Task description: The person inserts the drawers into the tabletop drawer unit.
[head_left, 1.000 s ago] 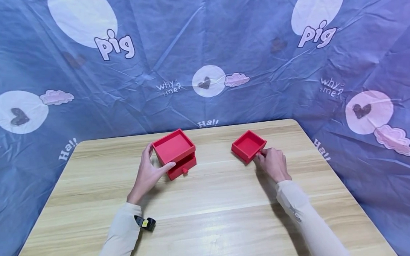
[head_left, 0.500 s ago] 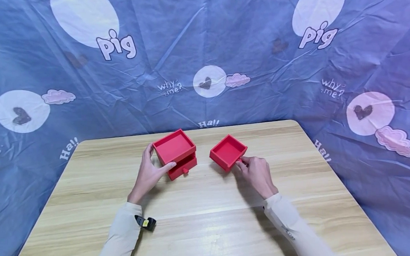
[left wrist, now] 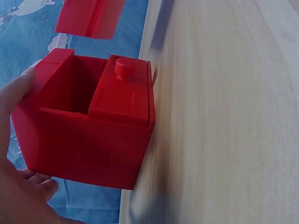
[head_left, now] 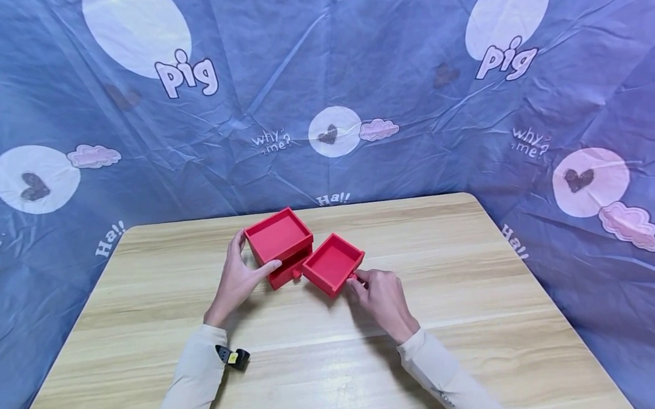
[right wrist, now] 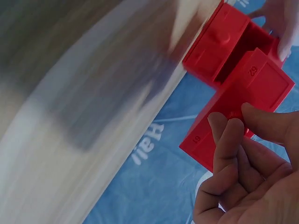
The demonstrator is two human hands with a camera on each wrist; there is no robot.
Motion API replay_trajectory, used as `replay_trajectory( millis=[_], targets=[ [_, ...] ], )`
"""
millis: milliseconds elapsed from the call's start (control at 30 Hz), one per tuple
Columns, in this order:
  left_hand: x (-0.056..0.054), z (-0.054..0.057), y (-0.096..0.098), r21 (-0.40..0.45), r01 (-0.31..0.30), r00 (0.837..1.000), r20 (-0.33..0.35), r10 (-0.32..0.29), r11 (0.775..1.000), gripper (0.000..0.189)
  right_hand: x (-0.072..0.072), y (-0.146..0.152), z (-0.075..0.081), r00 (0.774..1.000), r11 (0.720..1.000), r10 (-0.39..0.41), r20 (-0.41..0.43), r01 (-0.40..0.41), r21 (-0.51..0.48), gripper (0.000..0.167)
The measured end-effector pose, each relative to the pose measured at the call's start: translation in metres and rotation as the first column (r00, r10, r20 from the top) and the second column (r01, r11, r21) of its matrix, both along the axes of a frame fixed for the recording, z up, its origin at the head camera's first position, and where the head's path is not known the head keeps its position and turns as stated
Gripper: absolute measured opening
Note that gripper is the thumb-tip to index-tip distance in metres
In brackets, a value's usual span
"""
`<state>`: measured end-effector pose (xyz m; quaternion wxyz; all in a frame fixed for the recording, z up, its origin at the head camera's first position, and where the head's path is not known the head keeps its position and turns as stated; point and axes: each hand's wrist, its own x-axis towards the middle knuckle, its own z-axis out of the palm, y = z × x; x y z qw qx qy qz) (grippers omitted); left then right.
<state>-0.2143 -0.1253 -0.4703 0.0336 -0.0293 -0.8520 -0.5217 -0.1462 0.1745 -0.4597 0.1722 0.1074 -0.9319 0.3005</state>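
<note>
Currently, one red cabinet [left wrist: 88, 142] gripped by left hand [head_left: 238, 279]; one separate drawer [head_left: 333, 265] pinched at knob [right wrist: 236, 113] by right hand [head_left: 384, 300]; one lower drawer [left wrist: 117, 98] seated in cabinet.

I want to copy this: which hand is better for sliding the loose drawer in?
Probably the right hand: it pinches the loose drawer by its knob, near the open slot. The left hand holds the box.

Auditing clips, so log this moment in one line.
left hand: grips cabinet | right hand: pinches knob of drawer | drawer: apart from cabinet
</note>
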Motion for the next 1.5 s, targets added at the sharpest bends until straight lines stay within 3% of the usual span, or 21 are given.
replay_trajectory(
  millis=[567,1500],
  targets=[
    [0.001,0.001,0.000,0.018,0.006,1.000,-0.014,-0.006,1.000,0.114,0.010,-0.032,-0.004,0.997,0.997,0.072,-0.040,-0.072,0.023,0.020],
    [0.001,0.000,-0.001,0.017,0.008,1.000,-0.021,-0.008,1.000,0.113,0.008,-0.064,-0.006,0.988,0.992,0.088,-0.125,-0.076,0.097,0.015]
  ],
)
